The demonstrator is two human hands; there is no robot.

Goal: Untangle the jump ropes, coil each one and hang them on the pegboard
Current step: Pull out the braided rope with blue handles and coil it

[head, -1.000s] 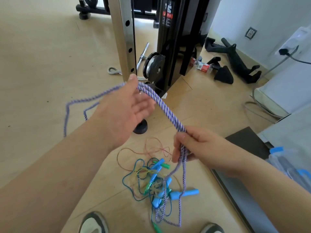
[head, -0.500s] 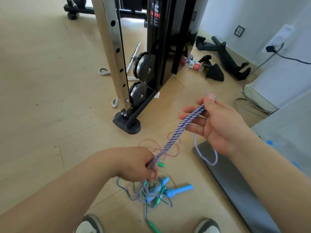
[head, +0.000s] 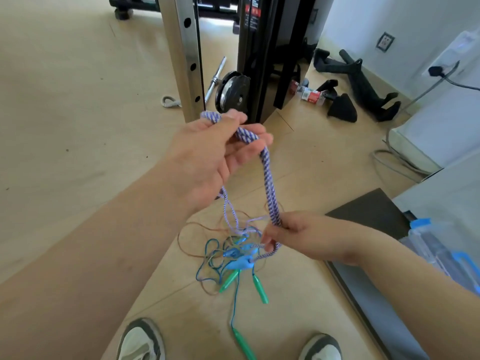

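Observation:
A purple-and-white braided jump rope (head: 268,178) is gathered into several strands between my hands. My left hand (head: 210,154) is raised and grips the upper bend of the bundle between thumb and fingers. My right hand (head: 291,233) is lower and to the right, its fingers curled round the bundle's lower end. Loose strands drop from both hands to a tangle (head: 233,252) of thin blue, green and brownish ropes on the floor. That tangle has blue handles (head: 240,263) and green handles (head: 259,288). No pegboard is in view.
A steel upright (head: 185,55) of a black gym rack with weight plates (head: 231,92) stands just beyond my hands. Black attachments (head: 363,84) lie by the far wall. A dark mat (head: 371,281) and a clear blue-lidded box (head: 441,253) are at right. My shoes (head: 141,341) are below.
My left hand rose from low over the tangle to the rope's upper bend. My right hand dropped from the high end to the bundle's lower end.

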